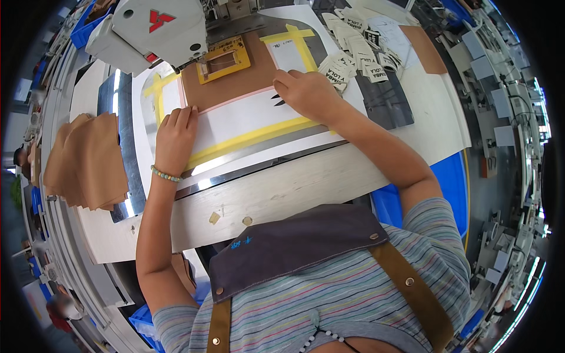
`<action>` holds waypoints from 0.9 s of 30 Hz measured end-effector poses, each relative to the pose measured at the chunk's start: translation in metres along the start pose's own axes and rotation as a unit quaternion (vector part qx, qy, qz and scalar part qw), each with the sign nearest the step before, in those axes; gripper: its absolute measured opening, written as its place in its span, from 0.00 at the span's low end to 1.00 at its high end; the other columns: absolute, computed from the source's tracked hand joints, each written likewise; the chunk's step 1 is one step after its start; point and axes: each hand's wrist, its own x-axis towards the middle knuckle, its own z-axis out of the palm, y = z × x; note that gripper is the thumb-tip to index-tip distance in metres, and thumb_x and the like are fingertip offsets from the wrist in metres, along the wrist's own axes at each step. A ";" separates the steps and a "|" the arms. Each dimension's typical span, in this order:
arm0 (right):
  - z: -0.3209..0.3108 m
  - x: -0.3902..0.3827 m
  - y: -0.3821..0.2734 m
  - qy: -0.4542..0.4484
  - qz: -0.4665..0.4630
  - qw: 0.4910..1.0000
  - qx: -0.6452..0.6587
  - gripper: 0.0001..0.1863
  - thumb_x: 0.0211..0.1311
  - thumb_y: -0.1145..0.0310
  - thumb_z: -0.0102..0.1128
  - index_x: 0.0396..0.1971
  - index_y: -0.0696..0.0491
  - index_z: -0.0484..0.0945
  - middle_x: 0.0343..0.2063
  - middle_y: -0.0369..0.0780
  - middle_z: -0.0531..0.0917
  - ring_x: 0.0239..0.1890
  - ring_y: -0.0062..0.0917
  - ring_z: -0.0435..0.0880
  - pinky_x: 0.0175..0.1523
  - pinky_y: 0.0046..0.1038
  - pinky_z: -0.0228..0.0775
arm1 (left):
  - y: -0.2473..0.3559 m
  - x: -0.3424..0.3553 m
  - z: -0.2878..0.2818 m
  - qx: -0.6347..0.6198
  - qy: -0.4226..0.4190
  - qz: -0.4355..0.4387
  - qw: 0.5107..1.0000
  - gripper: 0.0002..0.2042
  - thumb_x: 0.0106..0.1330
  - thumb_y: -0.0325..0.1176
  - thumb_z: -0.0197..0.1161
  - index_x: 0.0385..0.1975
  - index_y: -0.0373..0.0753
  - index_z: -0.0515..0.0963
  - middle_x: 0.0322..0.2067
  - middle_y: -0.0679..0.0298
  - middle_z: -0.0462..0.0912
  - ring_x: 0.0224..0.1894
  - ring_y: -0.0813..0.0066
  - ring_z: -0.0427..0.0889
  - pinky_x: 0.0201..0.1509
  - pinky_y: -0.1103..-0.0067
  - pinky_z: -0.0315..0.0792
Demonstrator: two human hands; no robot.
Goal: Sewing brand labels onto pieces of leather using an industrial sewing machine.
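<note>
A flat brown panel (pixel 254 83), perhaps leather, with a pale pink edge lies on white paper framed with yellow tape (pixel 253 136). My left hand (pixel 175 138) has its fingers together at the panel's near left corner, thumb hidden. At the near right corner, my right hand (pixel 307 94) pinches the panel's edge with curled fingers. On the panel's far part rests a yellow rectangular frame (pixel 244 57) with a window, handwriting on it. The white sewing machine head (pixel 156 32) stands over the frame's left side; its needle cannot be made out.
A stack of brown panels (pixel 88 162) lies at the left. Several white and black labels (pixel 359 50) are heaped at the right, before a loose brown piece (pixel 422 50). Below the table's right edge sits a blue bin (pixel 452 188). Two small scraps (pixel 215 218) lie near the front edge.
</note>
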 end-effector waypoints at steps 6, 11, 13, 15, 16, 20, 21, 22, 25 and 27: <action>-0.003 -0.006 -0.002 -0.038 0.041 0.994 0.098 0.18 0.58 0.77 0.64 0.50 0.57 0.83 0.53 0.36 0.80 0.49 0.26 0.84 0.40 0.27 0.84 | 0.007 -0.014 -0.003 0.004 -0.012 -0.081 0.997 0.19 0.65 0.28 0.64 0.57 0.32 0.81 0.59 0.58 0.81 0.61 0.58 0.80 0.63 0.67 0.77; -0.020 -0.017 -0.005 -0.057 0.093 0.986 0.129 0.26 0.59 0.75 0.65 0.61 0.56 0.80 0.64 0.38 0.76 0.62 0.33 0.76 0.60 0.38 0.76 | 0.018 -0.019 -0.013 -0.122 -0.015 -0.179 0.976 0.26 0.70 0.44 0.68 0.67 0.46 0.79 0.77 0.55 0.64 0.77 0.47 0.62 0.77 0.58 0.62; -0.023 -0.018 -0.006 -0.059 0.108 0.981 0.151 0.26 0.63 0.74 0.66 0.63 0.54 0.79 0.69 0.39 0.74 0.70 0.38 0.70 0.72 0.44 0.63 | 0.017 -0.019 -0.011 -0.125 -0.021 -0.188 0.974 0.26 0.72 0.46 0.67 0.68 0.47 0.79 0.77 0.54 0.63 0.78 0.46 0.61 0.78 0.58 0.61; -0.016 -0.019 -0.005 -0.046 0.098 0.983 0.146 0.25 0.65 0.72 0.65 0.64 0.53 0.79 0.70 0.39 0.74 0.71 0.39 0.69 0.72 0.44 0.63 | 0.017 -0.022 -0.009 -0.133 -0.032 -0.200 0.970 0.27 0.73 0.51 0.65 0.68 0.48 0.78 0.77 0.51 0.64 0.78 0.45 0.59 0.79 0.57 0.59; -0.014 -0.020 -0.005 -0.037 0.097 0.985 0.135 0.25 0.67 0.71 0.65 0.64 0.53 0.79 0.70 0.39 0.74 0.73 0.39 0.67 0.73 0.43 0.62 | 0.017 -0.022 -0.008 -0.131 -0.033 -0.202 0.970 0.27 0.73 0.51 0.65 0.68 0.48 0.78 0.77 0.51 0.64 0.78 0.45 0.59 0.79 0.57 0.59; -0.010 -0.019 -0.005 -0.043 0.098 0.984 0.139 0.22 0.70 0.68 0.65 0.63 0.52 0.80 0.70 0.40 0.74 0.75 0.40 0.66 0.74 0.44 0.62 | 0.018 -0.025 -0.006 -0.126 -0.033 -0.210 0.969 0.26 0.73 0.51 0.65 0.68 0.47 0.79 0.75 0.51 0.68 0.78 0.45 0.61 0.77 0.58 0.60; -0.010 -0.018 -0.005 -0.034 0.099 0.983 0.149 0.23 0.70 0.68 0.66 0.63 0.52 0.80 0.69 0.40 0.74 0.74 0.40 0.66 0.74 0.44 0.62 | 0.018 -0.025 -0.007 -0.131 -0.037 -0.217 0.967 0.26 0.73 0.48 0.65 0.68 0.46 0.79 0.75 0.51 0.68 0.77 0.45 0.62 0.78 0.57 0.60; -0.010 -0.017 -0.006 -0.024 0.100 0.982 0.160 0.23 0.69 0.67 0.66 0.63 0.53 0.80 0.69 0.40 0.75 0.74 0.40 0.67 0.73 0.44 0.63 | 0.018 -0.024 -0.008 -0.136 -0.041 -0.224 0.964 0.25 0.74 0.46 0.65 0.68 0.45 0.79 0.75 0.52 0.68 0.77 0.45 0.63 0.78 0.57 0.60; -0.010 -0.017 -0.005 -0.014 0.100 0.981 0.164 0.22 0.70 0.66 0.66 0.62 0.53 0.80 0.68 0.41 0.75 0.73 0.41 0.68 0.73 0.43 0.64 | 0.018 -0.024 -0.005 -0.133 -0.038 -0.219 0.966 0.25 0.73 0.45 0.66 0.68 0.45 0.78 0.75 0.52 0.68 0.76 0.46 0.63 0.78 0.57 0.60; -0.008 -0.017 -0.006 -0.012 0.104 0.981 0.163 0.22 0.70 0.65 0.66 0.62 0.53 0.80 0.68 0.41 0.75 0.73 0.41 0.68 0.72 0.43 0.64 | 0.015 -0.024 -0.005 -0.147 -0.035 -0.214 0.965 0.25 0.73 0.44 0.66 0.68 0.45 0.78 0.75 0.52 0.68 0.76 0.47 0.63 0.78 0.57 0.60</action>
